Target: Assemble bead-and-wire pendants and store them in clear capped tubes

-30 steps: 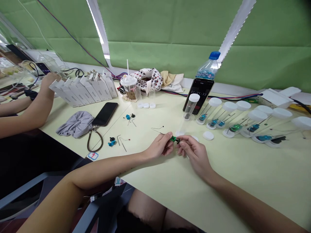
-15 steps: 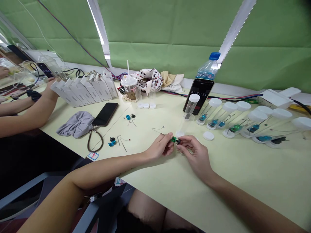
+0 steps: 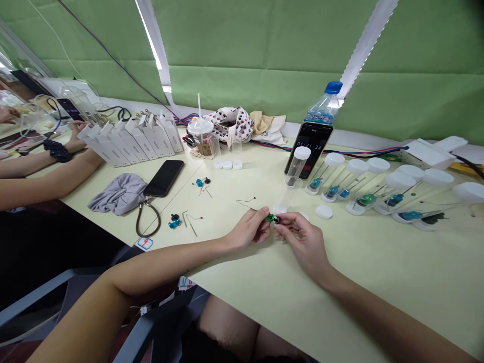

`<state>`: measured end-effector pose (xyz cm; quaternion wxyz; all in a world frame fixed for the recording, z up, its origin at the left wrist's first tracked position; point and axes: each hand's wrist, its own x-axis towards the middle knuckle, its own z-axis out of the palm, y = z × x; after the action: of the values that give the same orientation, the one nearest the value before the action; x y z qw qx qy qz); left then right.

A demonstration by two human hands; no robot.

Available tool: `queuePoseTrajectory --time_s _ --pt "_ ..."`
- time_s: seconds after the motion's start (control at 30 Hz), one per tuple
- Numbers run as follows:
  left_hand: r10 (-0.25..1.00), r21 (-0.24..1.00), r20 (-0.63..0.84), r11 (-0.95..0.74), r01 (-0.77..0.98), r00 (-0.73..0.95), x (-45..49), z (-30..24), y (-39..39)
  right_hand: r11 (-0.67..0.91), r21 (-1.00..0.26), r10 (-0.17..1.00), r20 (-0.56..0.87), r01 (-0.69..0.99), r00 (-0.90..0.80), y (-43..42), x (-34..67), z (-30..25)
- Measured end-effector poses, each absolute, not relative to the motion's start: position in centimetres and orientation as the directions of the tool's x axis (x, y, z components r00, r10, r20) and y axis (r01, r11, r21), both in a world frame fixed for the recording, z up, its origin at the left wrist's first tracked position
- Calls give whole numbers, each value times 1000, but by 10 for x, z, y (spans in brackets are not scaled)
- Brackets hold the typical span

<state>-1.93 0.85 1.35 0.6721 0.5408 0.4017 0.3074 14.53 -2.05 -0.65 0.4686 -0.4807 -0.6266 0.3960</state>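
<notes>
My left hand (image 3: 250,229) and my right hand (image 3: 302,237) meet over the pale yellow table (image 3: 264,282), both pinched on a small green part (image 3: 270,218) with a black end and a thin wire sticking out to the left. The left fingers grip its green side, the right fingertips its black end. A clear tube (image 3: 284,200) lies just behind the hands, with loose white caps (image 3: 324,211) beside it. Small blue parts and bent wires (image 3: 180,220) lie to the left.
Several capped tubes (image 3: 378,186) with blue and green parts lie at right. A phone showing a timer (image 3: 309,148) leans on a water bottle (image 3: 321,108). A black phone (image 3: 164,177), grey cloth (image 3: 118,192), white boxes (image 3: 128,138) and a drink cup (image 3: 200,133) stand left. Another person's arms (image 3: 41,169) rest at far left.
My hands stay on the green part, the right fingers shifting slightly. The other person's hand at far left has drawn back from the white boxes.
</notes>
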Motion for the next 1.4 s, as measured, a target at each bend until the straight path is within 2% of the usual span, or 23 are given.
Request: queuePoseTrajectory --time_s 0.37,0.93,1.03,1.2,1.4 --pt "850 978 -198 205 38 489 -20 12 9 177 -965 980 154 194 -128 -20 146 -10" --pt "842 982 -180 184 42 509 -20 12 10 177 -958 976 140 226 -168 -18 148 -10" --pt "844 979 -187 202 25 503 -20 13 10 204 -945 976 177 257 -126 -19 147 -9" --pt "835 974 -185 228 -20 519 -21 12 10 348 -870 937 332 349 -109 -19 146 -11" --pt "838 974 -195 224 4 510 -20 12 9 359 -857 933 342 370 -114 -20 146 -12"
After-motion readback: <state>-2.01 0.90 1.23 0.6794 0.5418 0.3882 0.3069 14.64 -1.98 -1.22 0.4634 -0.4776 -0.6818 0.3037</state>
